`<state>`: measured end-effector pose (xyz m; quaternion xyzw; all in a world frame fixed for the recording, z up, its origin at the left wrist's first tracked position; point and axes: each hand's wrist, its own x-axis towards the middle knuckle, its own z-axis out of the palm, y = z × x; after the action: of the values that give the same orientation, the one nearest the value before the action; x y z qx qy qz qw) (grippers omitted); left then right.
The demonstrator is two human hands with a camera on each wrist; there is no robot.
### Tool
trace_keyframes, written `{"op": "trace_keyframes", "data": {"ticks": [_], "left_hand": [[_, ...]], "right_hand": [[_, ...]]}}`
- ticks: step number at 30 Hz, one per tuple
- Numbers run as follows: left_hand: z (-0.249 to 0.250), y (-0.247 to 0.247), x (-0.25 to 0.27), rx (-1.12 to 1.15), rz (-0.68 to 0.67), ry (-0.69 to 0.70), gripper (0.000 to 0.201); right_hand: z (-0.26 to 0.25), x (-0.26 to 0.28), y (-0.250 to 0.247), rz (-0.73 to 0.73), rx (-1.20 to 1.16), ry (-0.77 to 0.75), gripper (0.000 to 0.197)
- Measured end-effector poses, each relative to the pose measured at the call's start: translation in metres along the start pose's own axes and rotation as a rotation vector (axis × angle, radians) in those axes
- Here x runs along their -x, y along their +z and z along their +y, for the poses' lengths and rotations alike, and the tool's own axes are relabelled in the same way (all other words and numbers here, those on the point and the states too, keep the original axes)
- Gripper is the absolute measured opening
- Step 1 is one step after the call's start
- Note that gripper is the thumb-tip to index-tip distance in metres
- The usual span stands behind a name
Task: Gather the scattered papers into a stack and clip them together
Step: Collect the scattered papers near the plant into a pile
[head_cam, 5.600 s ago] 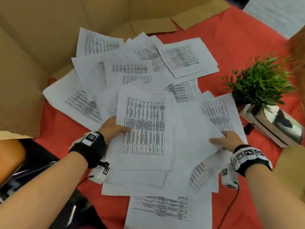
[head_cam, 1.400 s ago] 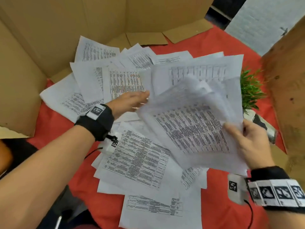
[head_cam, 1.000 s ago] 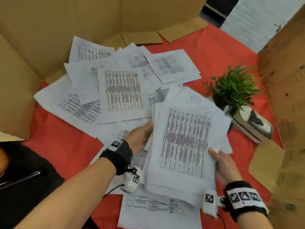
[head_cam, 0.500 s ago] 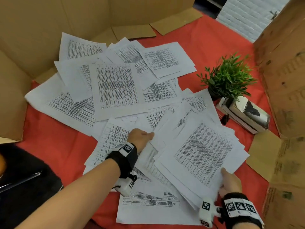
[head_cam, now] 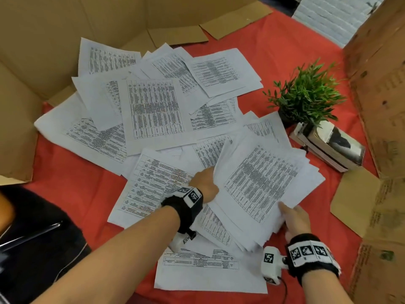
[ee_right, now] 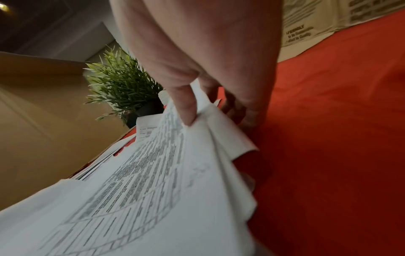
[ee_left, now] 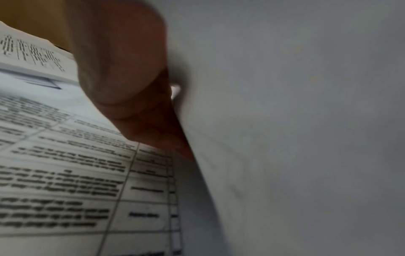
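I have my right hand pinching the near right corner of a loose bundle of white printed sheets, thumb on top and fingers curled beneath, as the right wrist view shows plainly; that corner grip lets me keep the bundle tilted up off the red tablecloth so more pages can go under or against it. My left hand is tucked in at the bundle's left edge, fingers out of sight behind the paper; in the left wrist view the hand lies against the bundle's pale underside, but whether it grips or merely props I cannot tell. The bundle sits at the near right of the cloth, its edges fanned and uneven, so I judge it needs squaring before any clip goes on. Many scattered white table-printed pages lie overlapping toward the far left, reaching the brown cardboard wall, and one page lies nearest me, under my arms. I would judge gathering less than half done. To the right stands a small green potted plant beside a stack of books; something dark lies just beside the books, too small to identify, and I see no clip clearly. Sweeping the far pages risks brushing the plant.
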<state>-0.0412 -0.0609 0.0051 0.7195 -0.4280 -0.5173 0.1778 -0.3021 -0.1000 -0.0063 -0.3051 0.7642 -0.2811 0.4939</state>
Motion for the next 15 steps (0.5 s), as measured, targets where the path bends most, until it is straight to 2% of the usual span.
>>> {"op": "trace_keyframes", "data": {"ticks": [2, 4, 7, 9, 11, 12, 14, 15], "left_hand": [[0.0, -0.01, 0.005, 0.106, -0.08, 0.022, 0.054], [-0.004, -0.027, 0.015, 0.283, -0.193, 0.05, 0.059], [-0.005, -0.036, 0.023, 0.534, -0.234, 0.023, 0.05], [0.001, -0.026, 0.021, 0.452, -0.153, 0.011, 0.05], [0.005, -0.012, 0.018, 0.222, -0.077, 0.082, 0.053], [0.008, -0.007, 0.02, 0.185, -0.081, 0.122, 0.053], [0.011, -0.007, 0.025, 0.285, -0.16, 0.179, 0.055], [0.012, -0.012, 0.029, 0.354, -0.206, 0.198, 0.057]], "right_hand": [[-0.003, 0.0, -0.006, -0.058, -0.028, -0.048, 0.025], [-0.002, 0.003, -0.015, -0.12, -0.112, -0.034, 0.015], [0.003, 0.008, -0.016, -0.218, -0.218, 0.01, 0.014], [0.006, 0.009, -0.005, -0.243, -0.267, 0.018, 0.016], [0.003, 0.01, 0.007, -0.23, -0.283, 0.002, 0.014], [0.0, 0.012, 0.01, -0.219, -0.318, -0.003, 0.013], [-0.004, 0.012, 0.008, -0.196, -0.38, 0.02, 0.04], [-0.004, 0.011, 0.004, -0.237, -0.41, 0.034, 0.047]]}}
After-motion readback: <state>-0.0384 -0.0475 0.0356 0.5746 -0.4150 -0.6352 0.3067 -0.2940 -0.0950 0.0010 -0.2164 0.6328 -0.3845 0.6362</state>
